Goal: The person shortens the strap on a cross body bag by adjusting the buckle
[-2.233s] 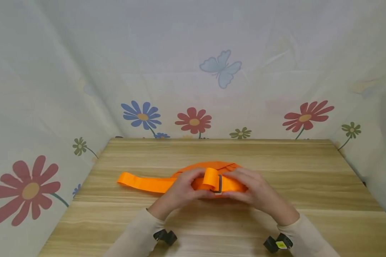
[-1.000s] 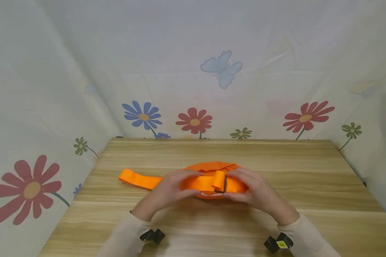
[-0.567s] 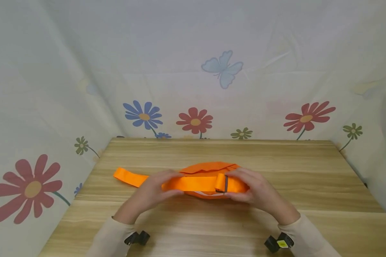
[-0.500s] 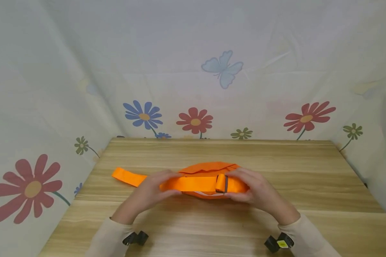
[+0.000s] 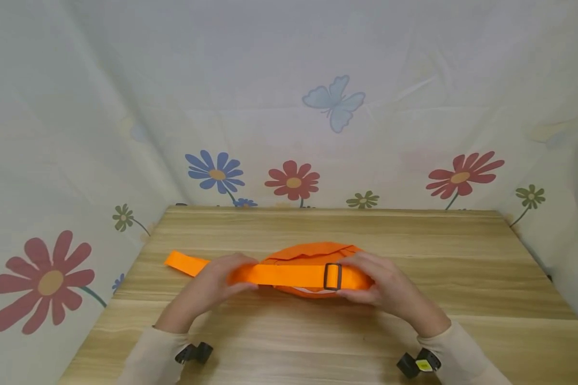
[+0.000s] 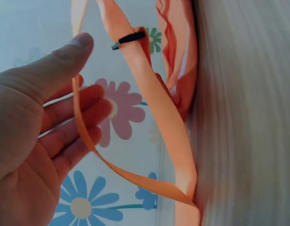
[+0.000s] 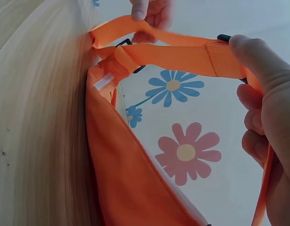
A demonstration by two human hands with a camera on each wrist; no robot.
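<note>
An orange waist bag (image 5: 313, 251) sits on the wooden table, its strap (image 5: 289, 275) stretched between both hands in front of it. My left hand (image 5: 212, 286) pinches the strap between thumb and fingers, left of the bag; a folded strap end (image 5: 188, 263) extends beyond it. At the bag's right side, my right hand (image 5: 385, 283) grips the strap beside a black slide buckle (image 5: 326, 277). In the right wrist view, the thumb of the right hand (image 7: 277, 99) presses on the buckle's edge. A second black buckle (image 7: 138, 69) appears lower on the strap there.
The wooden table (image 5: 414, 235) extends around the bag on all sides. A pale cloth backdrop (image 5: 270, 80) with printed flowers and a butterfly hangs behind and at both sides. Each wrist wears a small black camera.
My left hand has slid leftward along the strap, away from the buckle. The strap loop standing up at the buckle has been drawn flat. My right hand stays nearly still.
</note>
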